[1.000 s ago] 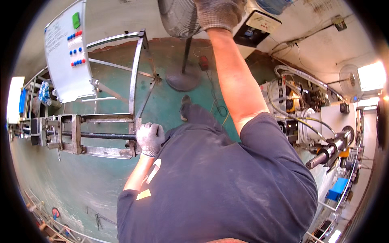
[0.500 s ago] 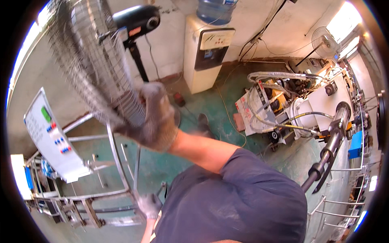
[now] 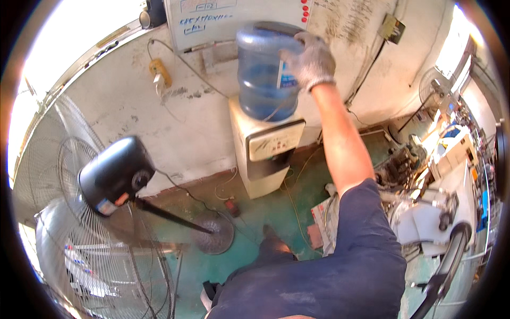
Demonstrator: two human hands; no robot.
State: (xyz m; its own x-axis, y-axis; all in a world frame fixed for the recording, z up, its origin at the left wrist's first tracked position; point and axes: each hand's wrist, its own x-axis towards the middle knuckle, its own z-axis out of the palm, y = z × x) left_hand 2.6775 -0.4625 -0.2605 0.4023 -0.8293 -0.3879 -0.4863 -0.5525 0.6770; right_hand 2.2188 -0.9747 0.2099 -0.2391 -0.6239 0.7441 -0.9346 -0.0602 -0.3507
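My right hand (image 3: 312,63), in a grey work glove, is stretched out at the right side of a large blue water bottle (image 3: 265,90). Its thumb and fingers are apart and slightly bent. They overlap the bottle's upper right side and label, and whether they touch it I cannot tell. The bottle is set on top of a cream water dispenser (image 3: 276,142) with a dark front. My left hand is out of view.
A large black floor fan (image 3: 114,175) with a wire cage rises at the left on a round base (image 3: 212,234). Machinery with hoses (image 3: 419,207) stands at right, near a black bar (image 3: 451,260). Behind the bottle hangs a whiteboard (image 3: 207,26); another fan (image 3: 436,85) stands far right.
My right hand has left the fan's cage and moved over to the water bottle. The view has swung upward and left. My left hand, earlier by a metal frame, has gone from view.
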